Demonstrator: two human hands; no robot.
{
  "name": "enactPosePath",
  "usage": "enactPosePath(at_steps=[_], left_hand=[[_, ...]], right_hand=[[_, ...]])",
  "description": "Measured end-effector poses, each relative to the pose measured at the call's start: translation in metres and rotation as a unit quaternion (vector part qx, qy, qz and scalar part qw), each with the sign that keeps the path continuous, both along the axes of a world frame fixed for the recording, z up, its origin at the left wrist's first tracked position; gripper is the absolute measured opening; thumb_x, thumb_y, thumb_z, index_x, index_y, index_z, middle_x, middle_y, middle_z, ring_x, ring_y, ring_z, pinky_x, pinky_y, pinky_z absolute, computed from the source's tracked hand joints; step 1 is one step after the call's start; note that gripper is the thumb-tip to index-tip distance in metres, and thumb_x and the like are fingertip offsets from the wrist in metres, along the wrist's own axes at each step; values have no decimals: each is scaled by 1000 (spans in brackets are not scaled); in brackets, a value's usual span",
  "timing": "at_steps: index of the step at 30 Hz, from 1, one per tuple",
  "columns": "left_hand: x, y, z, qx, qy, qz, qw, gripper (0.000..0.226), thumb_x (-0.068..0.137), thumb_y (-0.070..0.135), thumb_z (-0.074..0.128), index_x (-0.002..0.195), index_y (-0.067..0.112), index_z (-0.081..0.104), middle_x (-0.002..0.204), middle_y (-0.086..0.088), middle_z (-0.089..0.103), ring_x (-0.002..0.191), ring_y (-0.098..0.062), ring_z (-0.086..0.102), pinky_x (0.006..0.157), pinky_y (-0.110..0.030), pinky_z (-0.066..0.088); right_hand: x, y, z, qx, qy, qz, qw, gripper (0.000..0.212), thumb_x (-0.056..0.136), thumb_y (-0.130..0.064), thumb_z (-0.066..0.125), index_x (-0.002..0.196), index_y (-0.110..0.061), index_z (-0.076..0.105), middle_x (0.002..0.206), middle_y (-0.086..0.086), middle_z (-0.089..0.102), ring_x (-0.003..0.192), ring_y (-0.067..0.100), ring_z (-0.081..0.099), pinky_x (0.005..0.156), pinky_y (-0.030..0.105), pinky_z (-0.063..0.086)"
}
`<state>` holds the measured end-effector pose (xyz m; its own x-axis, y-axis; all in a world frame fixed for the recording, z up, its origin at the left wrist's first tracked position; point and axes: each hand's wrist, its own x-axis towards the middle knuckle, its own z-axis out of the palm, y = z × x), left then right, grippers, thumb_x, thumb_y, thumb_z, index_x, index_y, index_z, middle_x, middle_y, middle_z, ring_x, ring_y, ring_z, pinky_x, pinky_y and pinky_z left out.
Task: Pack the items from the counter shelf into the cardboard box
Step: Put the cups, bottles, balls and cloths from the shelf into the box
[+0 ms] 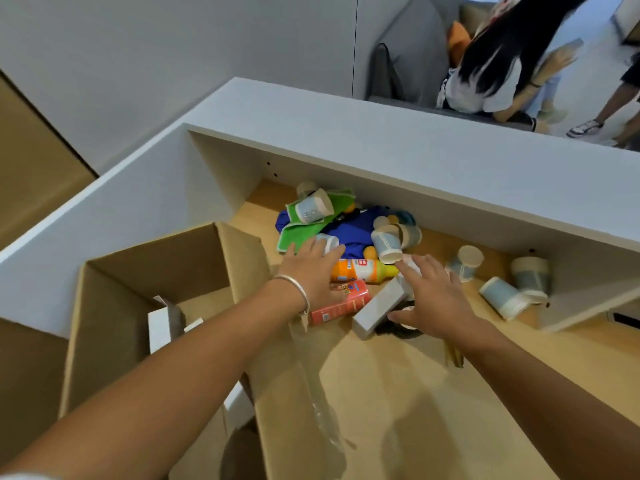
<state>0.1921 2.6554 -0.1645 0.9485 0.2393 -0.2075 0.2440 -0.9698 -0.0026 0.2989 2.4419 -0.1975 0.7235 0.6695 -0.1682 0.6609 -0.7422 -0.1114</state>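
clearly both hands are spread wide, gripping nothing: left hand (313,271) over the red carton (341,301), right hand (433,296) on the grey block (379,308). a sweep could roll the cups (386,242) off the shelf (398,375). box (104,306) at 9 o'clock holds only white packages (159,329).

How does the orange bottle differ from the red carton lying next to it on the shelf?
The orange bottle is rounded with a yellow end; the red carton is flat-sided and boxy. The bottle lies farther back, nearer the blue cloth; the carton lies nearer the front. The left hand covers one end of each. Both lie on their sides.
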Motion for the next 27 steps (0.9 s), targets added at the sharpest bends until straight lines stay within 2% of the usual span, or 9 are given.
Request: enactPosePath(at_steps=[3,6,9,13,17,21,24,27], left_hand=[[19,-7,-24,-10,74,10,997,95,76,61,60,150,29,10,154,-8,23,141,-29,22,110,-48,25],[28,-12,-46,-22,138,14,990,91,76,57,61,149,27,15,149,-8,33,135,-29,32,105,-46,35],[30,-14,-65,-41,168,36,984,86,79,55,61,148,26,18,145,-7,39,130,-30,41,102,-46,40],[32,-19,-82,-33,189,57,980,89,84,54,59,151,21,11,142,-7,43,123,-28,49,94,-43,44],[35,-25,-83,-3,168,65,984,81,82,42,66,146,15,22,132,-10,51,116,-28,55,88,-41,47],[32,-28,-68,16,148,82,985,70,77,32,73,131,9,35,124,-12,56,111,-29,57,84,-39,47],[25,-25,-38,16,90,84,992,65,74,34,72,123,8,39,118,-12,57,105,-30,59,80,-38,46],[11,-17,4,5,-9,91,996,60,74,40,70,118,12,41,113,-9,59,99,-28,60,72,-34,42]], right_hand=[[19,5,-13,-25,-5,53,998,103,67,-69,67,148,-39,10,160,0,7,146,26,-2,114,58,8],[32,12,-25,-55,-14,123,991,95,68,-63,69,145,-41,18,160,1,10,146,28,-2,114,61,4],[40,18,-38,-74,4,176,982,84,73,-55,68,143,-42,24,159,-1,14,146,28,-4,112,62,-2],[42,22,-50,-82,29,208,974,66,82,-49,63,141,-43,34,158,-4,19,146,26,-4,111,60,-6],[40,25,-49,-66,29,211,975,49,84,-47,62,131,-42,48,154,-4,30,146,25,1,111,59,-8],[38,22,-34,-45,24,214,976,48,81,-45,67,127,-43,52,150,-5,34,145,25,4,112,59,-5],[36,22,-8,-12,17,210,978,53,78,-46,68,128,-47,50,151,-8,33,145,22,5,113,57,-5],[29,28,28,28,-4,194,981,55,79,-45,70,129,-47,49,151,-8,34,145,21,7,114,58,-2]])
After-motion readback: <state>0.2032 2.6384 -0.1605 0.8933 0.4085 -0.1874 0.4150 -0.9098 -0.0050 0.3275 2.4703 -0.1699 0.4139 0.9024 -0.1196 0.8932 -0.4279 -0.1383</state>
